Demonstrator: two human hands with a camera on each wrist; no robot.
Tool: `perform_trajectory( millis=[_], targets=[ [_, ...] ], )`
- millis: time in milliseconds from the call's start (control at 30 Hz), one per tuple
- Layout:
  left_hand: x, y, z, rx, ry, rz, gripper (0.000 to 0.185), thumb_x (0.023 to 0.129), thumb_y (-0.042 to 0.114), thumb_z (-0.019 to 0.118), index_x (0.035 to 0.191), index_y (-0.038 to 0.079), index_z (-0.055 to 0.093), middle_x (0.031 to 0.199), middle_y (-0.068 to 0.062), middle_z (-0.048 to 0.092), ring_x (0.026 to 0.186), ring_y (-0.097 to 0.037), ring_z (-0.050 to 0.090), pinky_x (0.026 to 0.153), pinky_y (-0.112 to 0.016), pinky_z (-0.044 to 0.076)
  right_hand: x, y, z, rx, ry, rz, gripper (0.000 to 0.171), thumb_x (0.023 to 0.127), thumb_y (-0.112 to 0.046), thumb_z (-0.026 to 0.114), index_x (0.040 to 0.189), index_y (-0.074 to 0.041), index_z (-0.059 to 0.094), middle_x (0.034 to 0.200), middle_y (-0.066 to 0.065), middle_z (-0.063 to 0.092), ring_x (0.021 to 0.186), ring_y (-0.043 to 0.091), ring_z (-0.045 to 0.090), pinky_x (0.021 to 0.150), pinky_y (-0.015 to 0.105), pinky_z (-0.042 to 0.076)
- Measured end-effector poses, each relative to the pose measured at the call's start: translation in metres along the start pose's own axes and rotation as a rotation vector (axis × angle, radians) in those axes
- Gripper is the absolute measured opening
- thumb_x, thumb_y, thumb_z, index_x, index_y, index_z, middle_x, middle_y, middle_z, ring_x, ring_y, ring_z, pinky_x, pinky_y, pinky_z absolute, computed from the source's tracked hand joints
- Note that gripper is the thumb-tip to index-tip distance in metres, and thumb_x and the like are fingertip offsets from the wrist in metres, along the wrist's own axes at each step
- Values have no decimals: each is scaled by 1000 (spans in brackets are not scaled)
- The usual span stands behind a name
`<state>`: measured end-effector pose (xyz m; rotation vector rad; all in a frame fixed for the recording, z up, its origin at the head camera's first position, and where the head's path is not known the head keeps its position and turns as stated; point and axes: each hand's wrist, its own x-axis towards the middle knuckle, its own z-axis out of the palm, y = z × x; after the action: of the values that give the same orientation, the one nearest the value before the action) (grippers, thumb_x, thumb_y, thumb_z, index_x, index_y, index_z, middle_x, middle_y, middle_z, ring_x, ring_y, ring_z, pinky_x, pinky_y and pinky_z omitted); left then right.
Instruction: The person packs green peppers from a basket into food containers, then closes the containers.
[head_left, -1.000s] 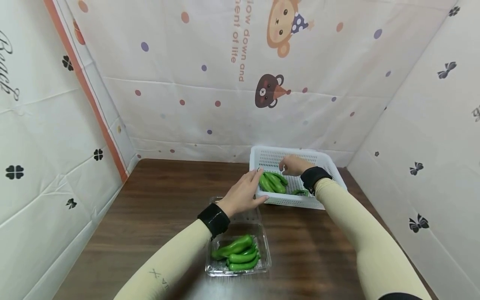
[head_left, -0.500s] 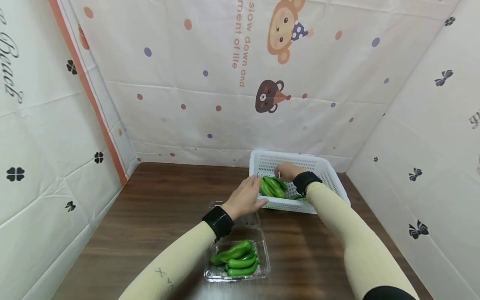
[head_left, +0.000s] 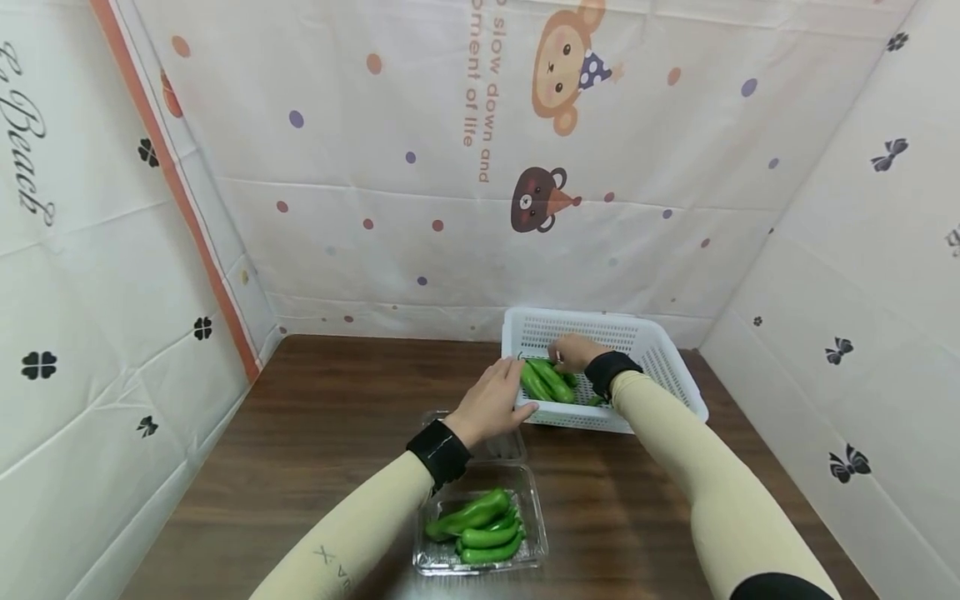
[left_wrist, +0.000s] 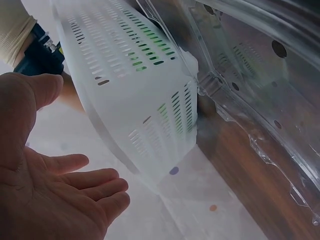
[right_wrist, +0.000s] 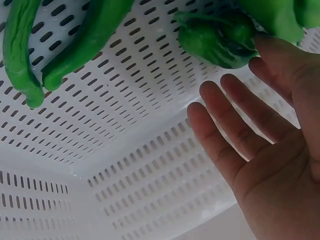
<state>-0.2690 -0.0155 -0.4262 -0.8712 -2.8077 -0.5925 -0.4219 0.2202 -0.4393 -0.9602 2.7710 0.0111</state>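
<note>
Green peppers [head_left: 550, 381] lying in the white perforated basket [head_left: 667, 358] at the far right of the desk [head_left: 330, 417]. The right hand [head_left: 572, 351] reaches into the basket, fingers [right_wrist: 235, 125] straight and relaxed, fingertips at one pepper [right_wrist: 220, 37] but gripping nothing. The left hand [head_left: 491, 402], open, rests against the basket's near left corner. The peppers look light, smooth and probably slippery, somewhat yielding; a hold across the thick mid-body seems soundest.
</note>
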Motion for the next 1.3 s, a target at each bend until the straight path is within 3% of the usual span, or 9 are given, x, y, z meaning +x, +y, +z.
perform_trajectory(
  millis=[433, 767, 1300],
  targets=[
    [-1, 1, 5, -36, -17, -11, 74, 102, 37, 65, 154, -5, 34, 154, -28, 42, 145, -36, 41, 118, -44, 38, -3, -3, 4, -31, 18, 54, 11, 92, -7, 77, 100, -4, 71, 95, 9, 68, 83, 23, 63, 74, 39, 55],
    [-2, 2, 5, -7, 3, 3, 71, 101, 36, 66, 153, -2, 37, 150, -27, 47, 141, -35, 46, 116, -44, 41, -5, -8, 6, -27, 26, 72, 16, 94, -4, 74, 86, -4, 61, 70, -2, 36, 65, 14, 34, 62, 31, 30],
    [-2, 3, 7, -1, -10, -6, 74, 102, 38, 64, 156, -3, 34, 154, -29, 42, 146, -39, 38, 120, -45, 34, -3, -3, 12, -38, 4, 117, 15, 93, -8, 76, 92, -6, 61, 80, 4, 54, 72, 16, 46, 67, 33, 40]
  ],
)
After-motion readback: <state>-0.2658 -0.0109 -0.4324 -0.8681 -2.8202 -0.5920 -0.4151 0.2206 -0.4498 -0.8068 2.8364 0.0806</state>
